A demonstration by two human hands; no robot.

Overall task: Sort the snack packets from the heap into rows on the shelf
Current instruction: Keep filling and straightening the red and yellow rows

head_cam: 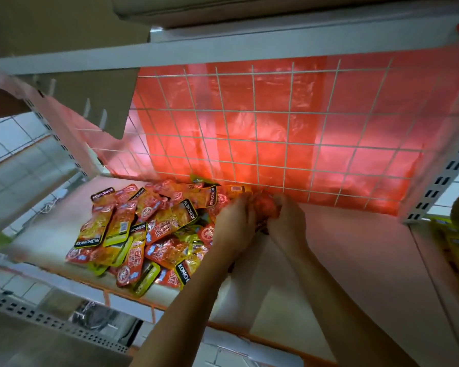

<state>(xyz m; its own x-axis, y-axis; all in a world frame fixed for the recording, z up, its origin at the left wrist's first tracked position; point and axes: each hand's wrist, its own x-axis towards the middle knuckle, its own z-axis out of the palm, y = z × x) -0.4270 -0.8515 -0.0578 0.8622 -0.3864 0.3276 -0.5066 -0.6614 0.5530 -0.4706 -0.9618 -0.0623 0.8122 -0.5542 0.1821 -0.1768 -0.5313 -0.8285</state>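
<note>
While your left hand (235,221) and right hand (286,221) clamp together on red packets (265,207), the heap (143,229) lies just left of the grip, with bare shelf (355,247) to its right.

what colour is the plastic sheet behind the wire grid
Translucent red-orange plastic sheet, clearest in the head view.
</note>
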